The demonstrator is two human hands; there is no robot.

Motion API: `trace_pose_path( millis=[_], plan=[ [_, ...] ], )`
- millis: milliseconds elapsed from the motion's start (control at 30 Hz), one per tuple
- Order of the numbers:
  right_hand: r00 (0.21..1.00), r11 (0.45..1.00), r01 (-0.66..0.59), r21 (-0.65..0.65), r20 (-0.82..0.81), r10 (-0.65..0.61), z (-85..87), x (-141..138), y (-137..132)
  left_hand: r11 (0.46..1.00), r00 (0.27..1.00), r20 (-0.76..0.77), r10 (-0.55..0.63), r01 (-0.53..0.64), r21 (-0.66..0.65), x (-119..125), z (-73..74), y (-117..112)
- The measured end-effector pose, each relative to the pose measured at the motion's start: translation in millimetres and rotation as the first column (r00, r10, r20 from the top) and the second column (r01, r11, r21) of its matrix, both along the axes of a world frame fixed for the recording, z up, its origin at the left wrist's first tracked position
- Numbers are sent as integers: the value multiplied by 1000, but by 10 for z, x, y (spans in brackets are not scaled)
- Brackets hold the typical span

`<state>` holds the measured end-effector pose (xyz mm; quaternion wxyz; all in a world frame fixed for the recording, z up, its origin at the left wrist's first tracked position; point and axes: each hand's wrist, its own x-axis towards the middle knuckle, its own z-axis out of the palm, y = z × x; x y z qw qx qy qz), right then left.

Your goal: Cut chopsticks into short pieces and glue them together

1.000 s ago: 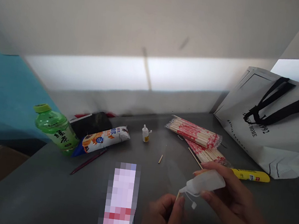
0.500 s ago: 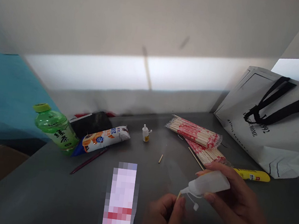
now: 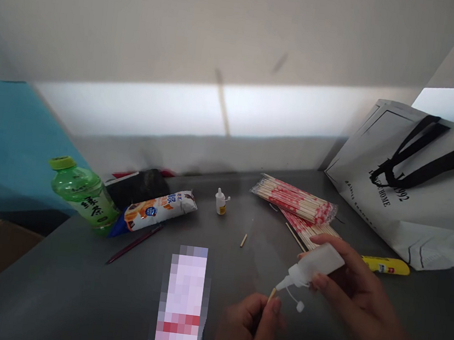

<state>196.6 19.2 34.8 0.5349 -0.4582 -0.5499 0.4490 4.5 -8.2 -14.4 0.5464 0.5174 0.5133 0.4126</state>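
Note:
Between the thumb and finger of my left hand (image 3: 251, 327) a thin wooden stick (image 3: 272, 293) is pinched, its tip pointing up. My right hand (image 3: 359, 302) grips a translucent white squeeze bottle (image 3: 318, 265), tilted so its nozzle points down to the left. The nozzle tip is at the stick's upper end; whether they touch I cannot tell. A small cap (image 3: 300, 306) dangles from the bottle on a strap. A short piece of stick (image 3: 243, 240) lies on the grey table (image 3: 84, 285), beyond my left hand.
Bundles of wooden sticks (image 3: 293, 199) in clear wrap lie behind my right hand, near a yellow tube-like object (image 3: 387, 266). A white bag (image 3: 420, 216) stands at right. A small glue bottle (image 3: 221, 203), snack packet (image 3: 160, 210), green drink bottle (image 3: 83, 194), dark red pen (image 3: 134, 245) and blurred item (image 3: 185, 292) are leftward.
My right hand has raised and tipped the squeeze bottle more steeply, and its body has shifted slightly left. My left hand with the stick has hardly moved.

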Motion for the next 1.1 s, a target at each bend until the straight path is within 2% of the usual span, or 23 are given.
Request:
trace_pose_path(
  millis=[100, 267, 467, 733, 867, 967, 1100],
  plan=[
    [998, 999, -6, -37, -70, 3, 7, -46, 37, 1000, 1000, -10, 5, -5, 1, 2, 6, -4],
    [995, 997, 35, -72, -89, -42, 40, -114, 20, 1000, 1000, -28, 2, -1, 7, 13, -7, 14],
    [994, 992, 1, -125, -109, -15, 31, -103, 42, 1000, 1000, -11, -7, 7, 18, 23, -52, 34],
    [961, 980, 17, -198, -269, -71, 34, -150, 91, 1000, 1000, 11, -7, 7, -2, 31, -59, 35],
    [956, 977, -6, -212, -287, -57, 55, -172, 81, 1000, 1000, -6, -3, 3, 0, 36, -42, 31],
    [955, 974, -24, -224, -294, -45, 50, -163, 77, 1000, 1000, -14, 2, -2, -31, 29, -26, 14],
    [954, 972, -52, -230, -300, -20, 11, -129, 91, 997, 998, 59, -15, 20, -76, 22, -18, -9]
  ],
)
